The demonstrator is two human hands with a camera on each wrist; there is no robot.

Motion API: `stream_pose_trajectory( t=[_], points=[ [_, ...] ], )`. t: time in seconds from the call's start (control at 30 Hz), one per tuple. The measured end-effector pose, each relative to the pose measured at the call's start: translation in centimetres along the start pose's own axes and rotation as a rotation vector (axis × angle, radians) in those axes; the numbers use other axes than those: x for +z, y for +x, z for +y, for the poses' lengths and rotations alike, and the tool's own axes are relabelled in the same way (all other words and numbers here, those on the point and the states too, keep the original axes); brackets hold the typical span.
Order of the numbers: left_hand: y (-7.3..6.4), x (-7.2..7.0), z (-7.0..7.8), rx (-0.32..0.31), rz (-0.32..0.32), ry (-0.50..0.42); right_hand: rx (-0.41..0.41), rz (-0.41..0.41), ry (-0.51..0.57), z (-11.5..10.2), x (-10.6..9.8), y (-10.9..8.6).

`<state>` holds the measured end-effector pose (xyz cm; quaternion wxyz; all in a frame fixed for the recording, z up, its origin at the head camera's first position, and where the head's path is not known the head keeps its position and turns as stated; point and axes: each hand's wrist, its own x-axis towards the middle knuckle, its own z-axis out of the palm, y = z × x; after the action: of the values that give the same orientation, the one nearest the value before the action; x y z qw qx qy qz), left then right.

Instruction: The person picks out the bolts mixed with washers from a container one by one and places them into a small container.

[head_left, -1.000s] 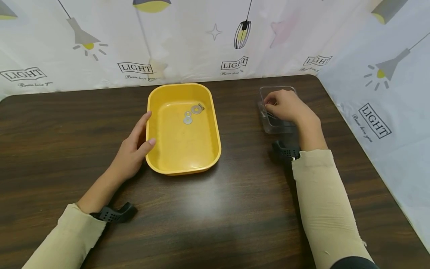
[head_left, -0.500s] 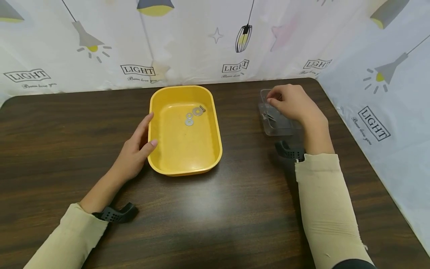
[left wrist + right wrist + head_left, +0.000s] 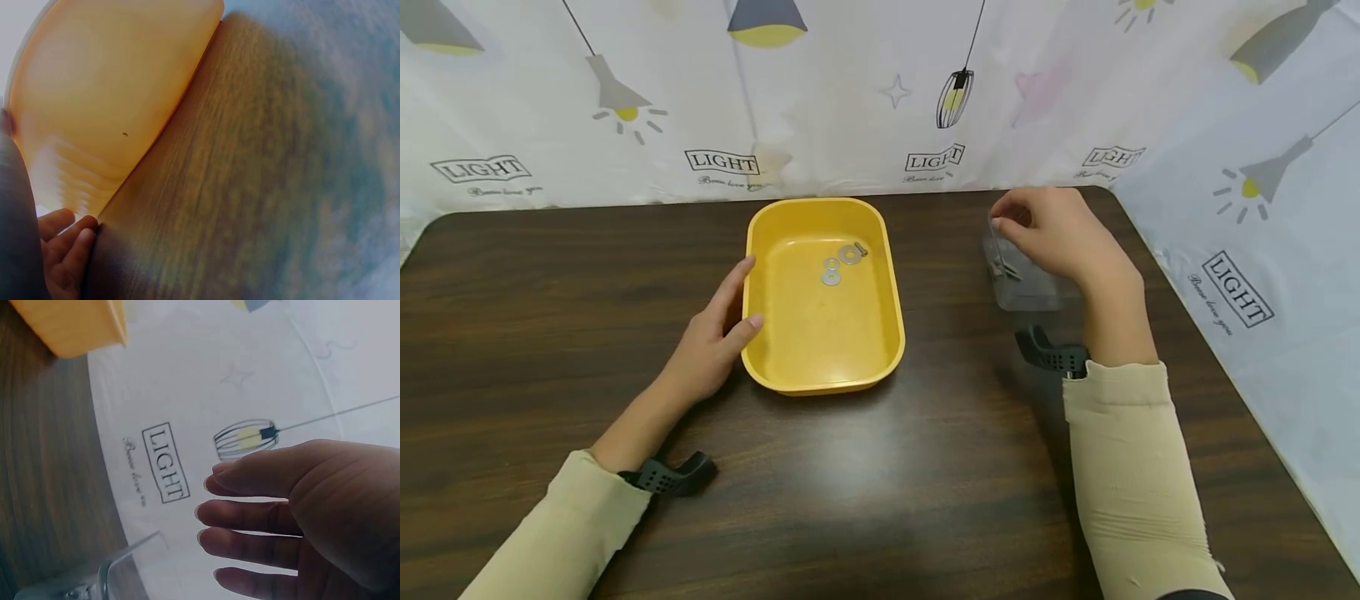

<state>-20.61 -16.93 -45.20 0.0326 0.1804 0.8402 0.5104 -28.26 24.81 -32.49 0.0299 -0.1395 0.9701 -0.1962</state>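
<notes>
In the head view my left hand (image 3: 703,346) holds the left side of a yellow tray (image 3: 898,333), thumb over the rim and fingers along the outer wall. In the left wrist view its fingers (image 3: 74,247) lie at the tray's lower edge. Several washers (image 3: 850,254) and a small screw (image 3: 861,248) lie inside the tray. Above a clear plastic box (image 3: 1026,292) is my right hand (image 3: 1060,229), partly covering the box's raised lid. Its fingers (image 3: 250,547) extend loosely, with thumb tip against index finger and nothing visible between them. Small metal screws (image 3: 1006,270) lie in the box.
The dark wooden table (image 3: 850,508) extends around both containers. Behind it and along the right stands a white sheet (image 3: 835,100) printed with lamps. A black band (image 3: 673,475) is on the left wrist, another on the right.
My right hand has risen from inside the clear box and is now above its lid. My left hand stays at the tray. The head view has shifted slightly.
</notes>
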Motion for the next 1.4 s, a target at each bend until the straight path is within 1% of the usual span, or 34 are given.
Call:
stream_pose_trajectory(
  t=[0.2,0.3,0.4,0.47,0.63,0.77,0.97,1.13,1.23,1.3,1.4],
  points=[
    [0.1,0.5,0.0,-0.009,-0.010,0.011,-0.043,0.027,0.049,-1.2,0.0,-1.0],
    [0.1,0.6,0.1,-0.017,-0.014,0.019,-0.071,0.034,0.079,-2.2,0.0,-1.2],
    [0.1,0.7,0.2,-0.017,-0.015,0.021,-0.100,0.023,0.098,-3.5,0.1,-1.1],
    [0.2,0.7,0.3,-0.019,-0.016,0.023,-0.121,0.005,0.078,-4.5,0.2,-0.7],
    [0.2,0.6,0.3,-0.016,-0.014,0.007,-0.200,-0.046,-0.035,-7.4,0.4,0.7],
    [0.2,0.5,0.2,-0.014,-0.010,0.001,-0.252,-0.098,-0.075,-10.0,0.7,2.0],
    [0.2,0.3,0.2,-0.022,0.004,-0.005,-0.259,-0.223,-0.184,-13.3,1.8,5.1],
    [0.2,0.1,0.1,-0.013,0.009,-0.002,-0.272,-0.314,-0.187,-14.9,2.9,6.8],
    [0.2,0.0,0.2,-0.012,0.010,-0.011,-0.248,-0.340,-0.221,-15.7,3.7,7.5],
    [0.1,0.0,0.3,-0.012,0.011,-0.019,-0.231,-0.343,-0.268,-16.1,4.3,7.9],
    [0.1,-0.1,0.3,-0.011,0.012,-0.021,-0.179,-0.358,-0.339,-16.7,5.2,8.4]
  ],
)
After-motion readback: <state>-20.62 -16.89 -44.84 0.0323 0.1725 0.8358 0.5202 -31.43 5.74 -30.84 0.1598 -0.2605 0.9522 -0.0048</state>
